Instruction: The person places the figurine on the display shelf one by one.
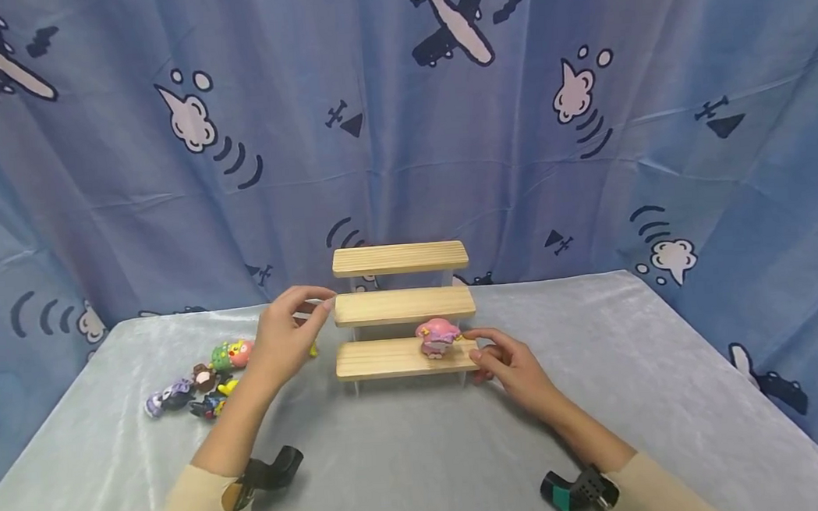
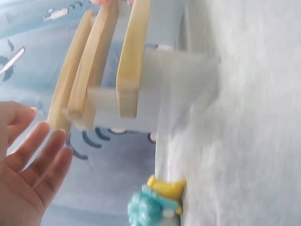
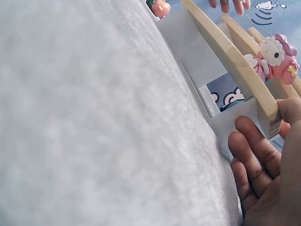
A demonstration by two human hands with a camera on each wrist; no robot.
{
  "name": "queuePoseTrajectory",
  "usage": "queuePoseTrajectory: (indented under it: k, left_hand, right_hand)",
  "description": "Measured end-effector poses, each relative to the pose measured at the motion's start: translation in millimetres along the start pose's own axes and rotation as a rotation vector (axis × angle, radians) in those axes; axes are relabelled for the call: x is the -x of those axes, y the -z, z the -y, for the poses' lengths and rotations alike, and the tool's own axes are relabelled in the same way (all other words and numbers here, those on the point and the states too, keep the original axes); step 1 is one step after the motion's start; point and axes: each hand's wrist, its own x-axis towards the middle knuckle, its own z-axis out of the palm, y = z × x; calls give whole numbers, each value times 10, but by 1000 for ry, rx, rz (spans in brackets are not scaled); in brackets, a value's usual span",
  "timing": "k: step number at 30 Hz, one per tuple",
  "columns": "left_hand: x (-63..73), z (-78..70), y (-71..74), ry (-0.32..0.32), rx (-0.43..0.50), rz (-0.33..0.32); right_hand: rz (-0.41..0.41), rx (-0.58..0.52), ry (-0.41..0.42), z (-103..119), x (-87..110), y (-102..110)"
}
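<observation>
A three-tier wooden display stand point(image 1: 403, 307) with clear side supports stands on the cloth. On its lowest board, toward the right end, a figurine in a pink hood point(image 1: 437, 338) sits upright; it shows a white face in the right wrist view. My right hand point(image 1: 517, 370) holds that board's right end, its thumb point(image 3: 290, 110) at the wood and its other fingers point(image 3: 256, 150) under it beside the support. At the left end of the middle board is my left hand point(image 1: 287, 329), fingers loosely bent, holding nothing. In the left wrist view its fingertips point(image 2: 56, 136) are right by the board ends.
Several small figurines point(image 1: 206, 389) lie on the left of the grey cloth point(image 1: 407, 459). One with teal and yellow parts point(image 2: 146, 207) lies near the stand, mostly behind my left hand in the head view. A blue airplane-print curtain point(image 1: 403, 154) hangs behind.
</observation>
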Motion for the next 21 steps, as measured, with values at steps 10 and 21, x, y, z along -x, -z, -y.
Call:
queuePoseTrajectory:
  k: [10,21]
  left_hand:
    - [-14,266,93,108,-84,24]
    - [27,527,34,116,-154,28]
  right_hand:
    - [-1,8,0,12,4,-3]
    - [2,1,21,-8,1,-6]
